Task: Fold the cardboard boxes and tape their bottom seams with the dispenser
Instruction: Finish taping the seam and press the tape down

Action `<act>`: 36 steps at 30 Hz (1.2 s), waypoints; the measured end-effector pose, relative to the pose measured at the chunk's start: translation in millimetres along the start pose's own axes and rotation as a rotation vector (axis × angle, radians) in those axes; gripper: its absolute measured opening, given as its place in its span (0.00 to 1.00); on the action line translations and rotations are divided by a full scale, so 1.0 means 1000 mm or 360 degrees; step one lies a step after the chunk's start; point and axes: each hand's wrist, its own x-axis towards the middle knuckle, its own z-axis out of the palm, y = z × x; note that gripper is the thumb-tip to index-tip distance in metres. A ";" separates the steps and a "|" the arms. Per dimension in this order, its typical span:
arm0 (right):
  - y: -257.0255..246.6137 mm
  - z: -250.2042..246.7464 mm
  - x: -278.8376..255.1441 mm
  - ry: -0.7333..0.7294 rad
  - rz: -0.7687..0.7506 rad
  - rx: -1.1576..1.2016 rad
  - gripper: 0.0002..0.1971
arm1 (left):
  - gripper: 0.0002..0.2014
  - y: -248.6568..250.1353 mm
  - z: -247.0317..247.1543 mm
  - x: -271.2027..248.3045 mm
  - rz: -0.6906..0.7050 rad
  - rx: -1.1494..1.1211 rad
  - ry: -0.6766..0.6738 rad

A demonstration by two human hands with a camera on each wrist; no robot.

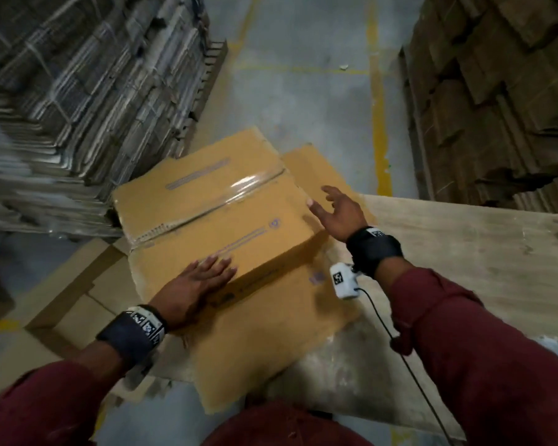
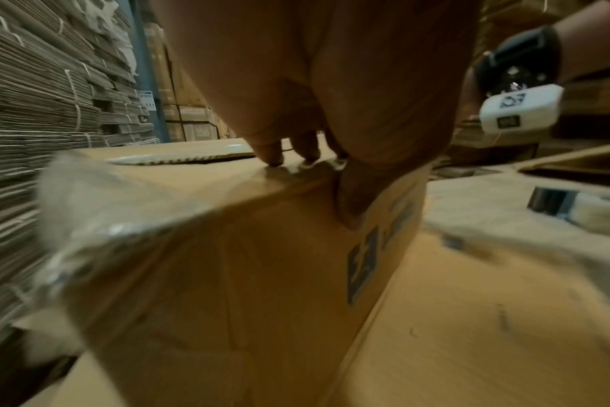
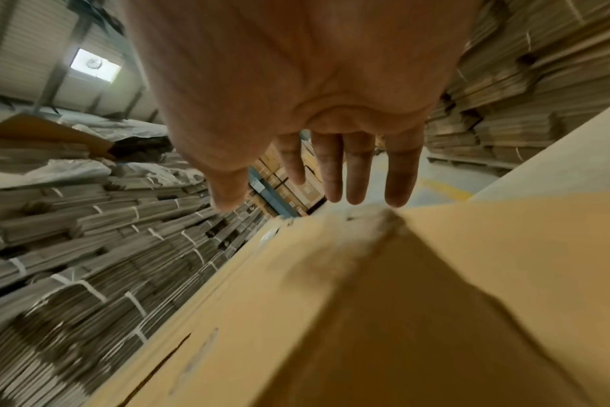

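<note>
On box [image 1: 207, 214]: left hand [image 1: 195, 284] flat | right hand [image 1: 339, 210] spread, empty | left wrist only: dispenser [image 2: 568, 203]

The taped box [image 1: 207, 207] sits on a flat cardboard sheet [image 1: 265, 342] on the surface [image 1: 464, 252], left hand [image 1: 191, 284] at its 6 o'clock edge, right hand [image 1: 339, 210] at 3 o'clock, bundled cardboard stacks [image 1: 78, 91] at 10 o'clock.

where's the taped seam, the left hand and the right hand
taped seam [image 1: 226, 196], head view, on the shiny tape strip atop the box
left hand [image 1: 195, 284], head view, back of the hand
right hand [image 1: 339, 214], head view, back of the hand
</note>
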 end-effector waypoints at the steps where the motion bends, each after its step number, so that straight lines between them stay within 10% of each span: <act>1: -0.012 0.010 0.006 -0.0044 0.0038 0.0003 0.39 | 0.43 -0.009 0.004 -0.012 0.0049 0.0013 0.0017; 10: -0.019 0.067 -0.021 -0.0010 0.0304 -0.0389 0.19 | 0.67 -0.067 -0.015 -0.011 -0.0148 0.0415 0.0022; 18: -0.035 0.065 -0.094 -0.0433 0.0163 -0.0681 0.16 | 0.16 -0.033 -0.056 0.019 -0.0543 0.0177 0.0300; 21: -0.034 0.036 -0.096 -0.0790 0.0059 -0.0484 0.13 | 0.23 0.023 -0.032 0.023 -0.0498 -0.0269 0.0543; 24: -0.024 -0.002 -0.053 -0.0391 -0.0162 -0.0575 0.08 | 0.27 0.076 -0.017 0.039 -0.0499 -0.0458 0.0625; 28: -0.004 -0.029 0.024 -0.0075 -0.0100 -0.0656 0.30 | 0.52 0.132 -0.016 0.059 -0.1120 -0.0581 0.0317; 31: 0.014 -0.025 0.053 -0.0282 0.0008 -0.0704 0.53 | 0.68 0.159 -0.008 0.057 -0.1324 -0.0672 0.0243; 36: 0.042 -0.021 0.032 -0.0237 -0.0099 -0.0478 0.45 | 0.44 0.149 0.021 0.034 -0.1108 -0.0927 0.0364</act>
